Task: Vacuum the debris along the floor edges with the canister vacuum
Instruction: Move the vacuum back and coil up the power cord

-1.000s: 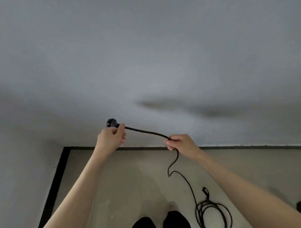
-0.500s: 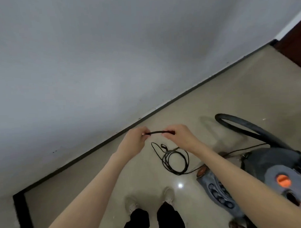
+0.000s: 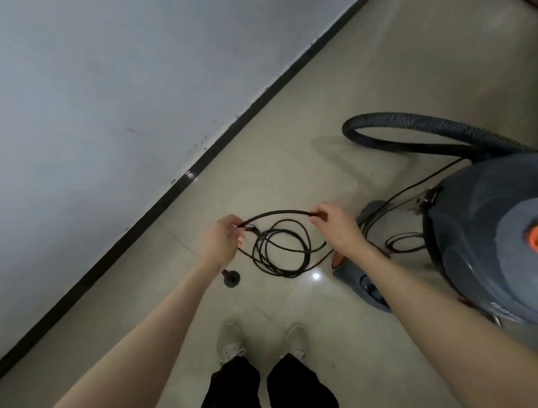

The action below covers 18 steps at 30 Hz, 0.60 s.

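Seen from the head camera, the person stands looking down at a glossy beige tiled floor (image 3: pixel 333 79), both bare arms reaching forward into the middle of the frame. The left hand (image 3: pixel 221 240) pinches one end of a raised arc of thin black power cord (image 3: pixel 277 213), fingers curled round it; the right hand (image 3: pixel 335 227) grips the other end of that arc the same way. Just below the left wrist hangs the cord's round black plug (image 3: pixel 231 279). Between and beneath the two hands, the rest of the cord lies in loose coils on the floor.

The grey canister vacuum with orange buttons (image 3: pixel 488 239) sits at the right edge of the frame, just beside the right forearm. Its ribbed black hose (image 3: pixel 426 128) loops across the floor above it. A black baseboard (image 3: pixel 158 204) runs diagonally from upper right to lower left under a pale grey wall (image 3: pixel 105 87). Pale sneakers (image 3: pixel 230 342) and black trouser legs show at bottom centre.
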Each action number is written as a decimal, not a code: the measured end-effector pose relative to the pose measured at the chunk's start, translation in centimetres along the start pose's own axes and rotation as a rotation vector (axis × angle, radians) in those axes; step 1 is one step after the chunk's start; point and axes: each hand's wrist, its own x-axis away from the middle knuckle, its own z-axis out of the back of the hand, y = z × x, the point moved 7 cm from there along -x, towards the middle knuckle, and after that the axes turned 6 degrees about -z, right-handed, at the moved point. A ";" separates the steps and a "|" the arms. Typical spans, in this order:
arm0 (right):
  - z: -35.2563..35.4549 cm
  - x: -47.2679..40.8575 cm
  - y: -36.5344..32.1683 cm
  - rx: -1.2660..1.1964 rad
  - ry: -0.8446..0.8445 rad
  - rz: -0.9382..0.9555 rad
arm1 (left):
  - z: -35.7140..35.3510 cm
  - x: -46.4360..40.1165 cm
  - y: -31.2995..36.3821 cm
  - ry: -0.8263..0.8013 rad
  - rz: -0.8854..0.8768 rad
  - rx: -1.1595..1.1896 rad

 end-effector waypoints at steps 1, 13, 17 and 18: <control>-1.3 -1.5 1.5 0.037 0.035 0.021 | -1.2 -1.9 -1.3 0.024 -0.061 -0.099; -20.4 -6.2 19.8 0.516 -0.432 -0.006 | -17.5 -10.4 -16.4 -0.174 -0.238 -0.646; -25.2 -9.8 22.6 0.387 -0.448 -0.086 | -19.5 -12.4 -23.8 -0.253 0.004 -0.569; -26.0 -11.2 23.2 0.364 -0.414 -0.096 | -19.5 -12.9 -25.7 -0.230 0.082 -0.484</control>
